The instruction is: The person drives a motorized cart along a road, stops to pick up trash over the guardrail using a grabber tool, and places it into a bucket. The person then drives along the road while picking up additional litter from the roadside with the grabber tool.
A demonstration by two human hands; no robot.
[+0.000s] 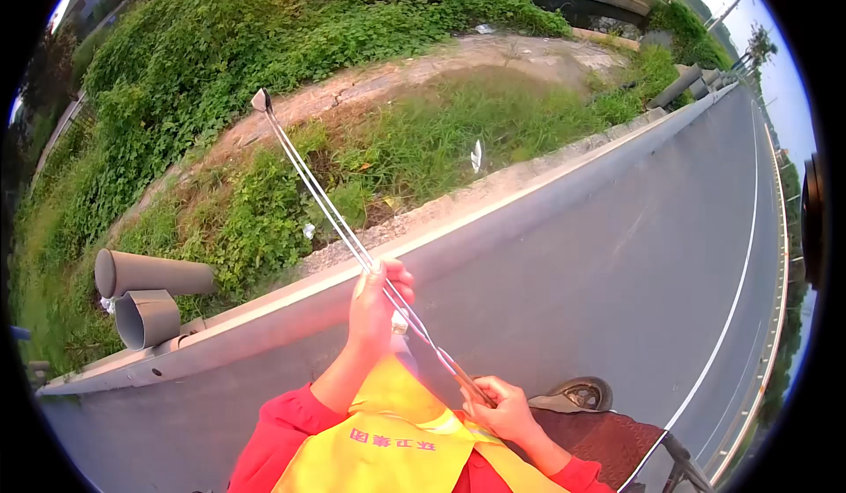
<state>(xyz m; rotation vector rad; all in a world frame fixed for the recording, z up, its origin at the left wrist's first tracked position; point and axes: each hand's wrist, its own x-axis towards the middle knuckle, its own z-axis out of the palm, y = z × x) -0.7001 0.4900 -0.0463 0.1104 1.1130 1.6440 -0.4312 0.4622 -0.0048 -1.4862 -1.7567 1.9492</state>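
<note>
Long thin metal litter tongs (322, 198) stretch from my body out over the roadside grass. My left hand (374, 303) is closed around the two rods partway along. Lower down, my right hand (500, 412) grips the brownish handle end. At the far end sits a pale tip with a dark edge (262, 101); whether it is the jaws alone or holds something, I cannot tell. Beneath the rods, a scrap of white litter (308, 230) lies in the grass, apart from the tongs.
A low guardrail (493, 215) separates the grey road (564, 299) from the verge. Another white scrap (477, 155) lies in the grass. Two cylindrical pieces (159, 274) rest by the rail at left. Beside my right arm are a wheel (589, 394) and a brown cover (608, 449).
</note>
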